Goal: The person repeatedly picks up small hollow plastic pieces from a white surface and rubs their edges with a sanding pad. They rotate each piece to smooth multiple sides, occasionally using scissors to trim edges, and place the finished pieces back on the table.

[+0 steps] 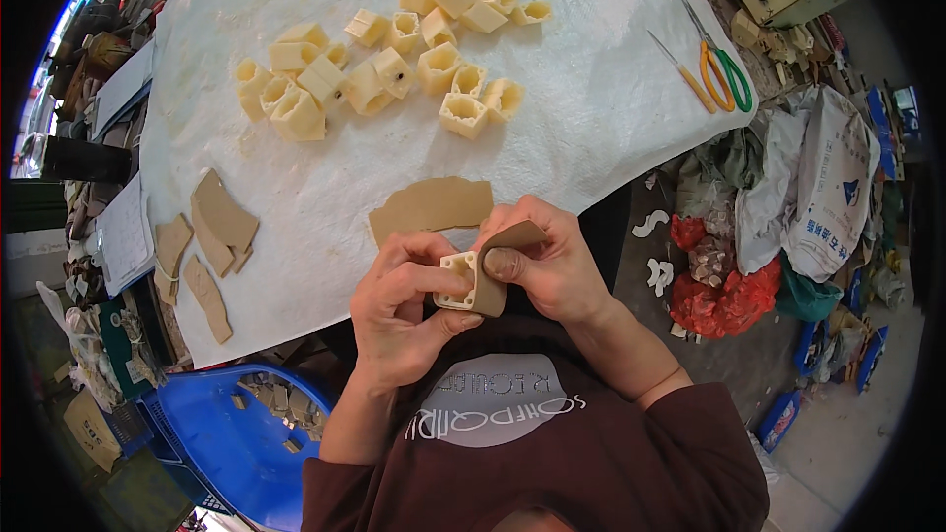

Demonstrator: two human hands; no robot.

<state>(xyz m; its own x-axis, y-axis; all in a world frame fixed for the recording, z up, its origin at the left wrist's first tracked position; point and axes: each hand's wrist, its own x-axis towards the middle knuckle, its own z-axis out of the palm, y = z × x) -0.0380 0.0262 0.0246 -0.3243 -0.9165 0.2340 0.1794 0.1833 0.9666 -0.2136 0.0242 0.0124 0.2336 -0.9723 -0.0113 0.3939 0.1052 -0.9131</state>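
Close to my body, my left hand (404, 300) grips a hollow cream-coloured plastic block (456, 264), with a finger reaching into its opening. A strip of brown sheet material (493, 281) curves around the block's right side. My right hand (552, 261) pinches the strip's upper end between thumb and fingers, close against the block. Just beyond my hands, a flat brown piece (434, 205) with a ragged far edge lies on the white-covered table (325, 187). Further off, several similar cream blocks (365, 89) sit in loose groups, some with open ends showing.
Several brown offcuts (222, 217) lie at the table's left. A pointed tool (682, 72) and scissors (724, 74) with orange and green handles rest at far right. A blue basin (236, 433) holding small pieces stands lower left. Bags (724, 296) crowd the floor at right.
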